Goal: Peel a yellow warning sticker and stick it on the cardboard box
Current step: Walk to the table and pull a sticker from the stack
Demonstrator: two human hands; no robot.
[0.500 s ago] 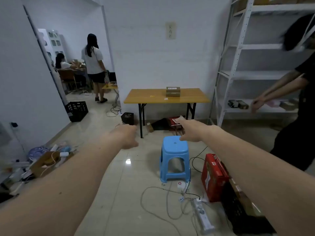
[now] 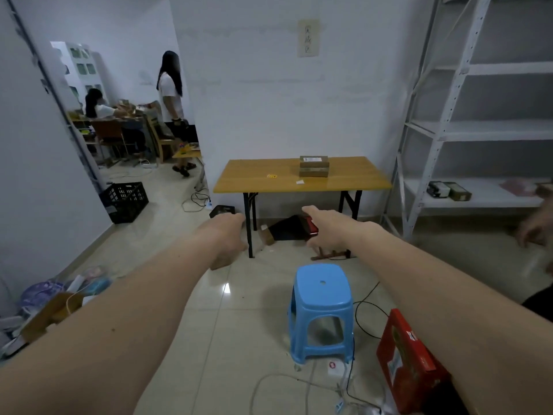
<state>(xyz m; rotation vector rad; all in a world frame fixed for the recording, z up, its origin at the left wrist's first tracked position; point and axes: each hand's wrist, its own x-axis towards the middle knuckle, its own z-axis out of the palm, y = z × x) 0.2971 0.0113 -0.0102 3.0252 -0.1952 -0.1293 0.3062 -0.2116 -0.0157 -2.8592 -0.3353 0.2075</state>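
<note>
A small cardboard box [image 2: 314, 166] with a white label sits on a yellow-topped folding table [image 2: 251, 184] against the far wall. A small yellow sticker [image 2: 272, 176] lies on the tabletop left of the box, and a white scrap of paper [image 2: 300, 182] lies in front of it. Both my arms stretch forward, well short of the table. My left hand [image 2: 228, 238] hangs with fingers loosely curled and holds nothing. My right hand [image 2: 324, 226] is held out with fingers apart, also empty.
A blue plastic stool [image 2: 320, 307] stands on the tiled floor between me and the table. Cables and a red box [image 2: 407, 360] lie at lower right. White metal shelving [image 2: 478, 130] fills the right side. A black crate [image 2: 125, 201] and clutter sit left. Another person's hand [image 2: 535, 229] shows at right.
The view has come closer to the table and stool. The person on the right has mostly left the frame. My arms stay stretched forward.
</note>
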